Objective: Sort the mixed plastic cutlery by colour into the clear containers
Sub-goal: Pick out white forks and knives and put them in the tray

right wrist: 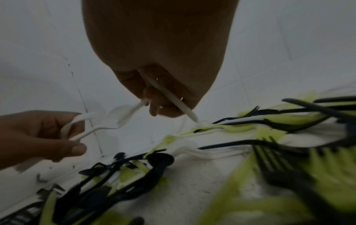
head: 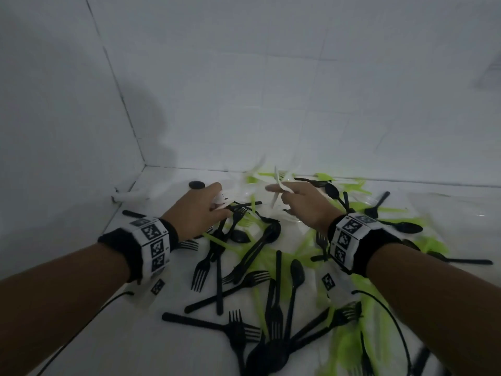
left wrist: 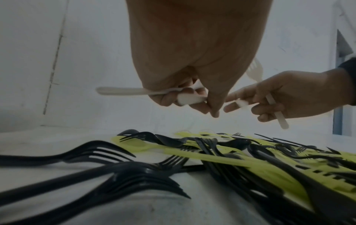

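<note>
Black forks [head: 238, 332] and spoons lie nearest you at the bottom of the head view, mixed with green cutlery [head: 349, 346] across the white tabletop [head: 168, 346]. Your left hand [head: 199, 210], at mid-frame left, has its fingers [left wrist: 169, 99] curled around white cutlery [left wrist: 123, 91]. Your right hand [head: 306, 206], just to its right, grips a white fork [left wrist: 256, 73] by the handle. Both hover above the pile. More white pieces [head: 257, 172] lie blurred at upper centre, near the wall.

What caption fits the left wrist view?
Left hand and right hand gripping white cutlery above black and green pieces.
</note>
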The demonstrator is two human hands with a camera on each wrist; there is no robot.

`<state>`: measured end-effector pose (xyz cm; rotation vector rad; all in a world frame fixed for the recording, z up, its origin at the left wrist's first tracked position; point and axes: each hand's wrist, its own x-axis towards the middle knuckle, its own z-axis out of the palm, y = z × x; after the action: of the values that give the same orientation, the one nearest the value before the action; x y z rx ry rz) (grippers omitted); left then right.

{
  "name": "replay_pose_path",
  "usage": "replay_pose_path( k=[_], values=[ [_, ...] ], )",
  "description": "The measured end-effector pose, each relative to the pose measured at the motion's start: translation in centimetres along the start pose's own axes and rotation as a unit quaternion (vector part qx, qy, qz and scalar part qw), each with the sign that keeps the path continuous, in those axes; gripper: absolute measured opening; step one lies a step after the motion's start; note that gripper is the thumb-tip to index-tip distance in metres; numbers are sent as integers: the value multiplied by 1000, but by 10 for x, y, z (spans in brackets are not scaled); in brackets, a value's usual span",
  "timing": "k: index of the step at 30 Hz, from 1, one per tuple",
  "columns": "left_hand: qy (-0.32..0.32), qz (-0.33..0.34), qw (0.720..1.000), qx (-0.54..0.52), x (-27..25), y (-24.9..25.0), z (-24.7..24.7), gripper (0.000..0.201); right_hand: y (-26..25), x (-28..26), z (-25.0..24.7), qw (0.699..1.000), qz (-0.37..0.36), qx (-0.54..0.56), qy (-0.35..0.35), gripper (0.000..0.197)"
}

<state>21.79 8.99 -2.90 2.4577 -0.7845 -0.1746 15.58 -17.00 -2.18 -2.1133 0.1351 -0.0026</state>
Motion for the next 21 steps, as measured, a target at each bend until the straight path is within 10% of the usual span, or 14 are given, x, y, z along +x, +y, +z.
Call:
replay_pose_path(
  k=[8, 11, 21],
  values=[
    [-75, 27, 996, -30, -4, 4, 19, 34, 18, -28, -10, 991, 18, -68, 112, 11],
    [-149, 67, 986, 28, -10, 12, 24, 36, 26, -28, -13, 988, 46, -85, 121, 32],
    [-54, -15, 998, -37, 10, 3, 25, 13, 43, -3, -11, 928, 52, -369, -8, 12]
  ],
)
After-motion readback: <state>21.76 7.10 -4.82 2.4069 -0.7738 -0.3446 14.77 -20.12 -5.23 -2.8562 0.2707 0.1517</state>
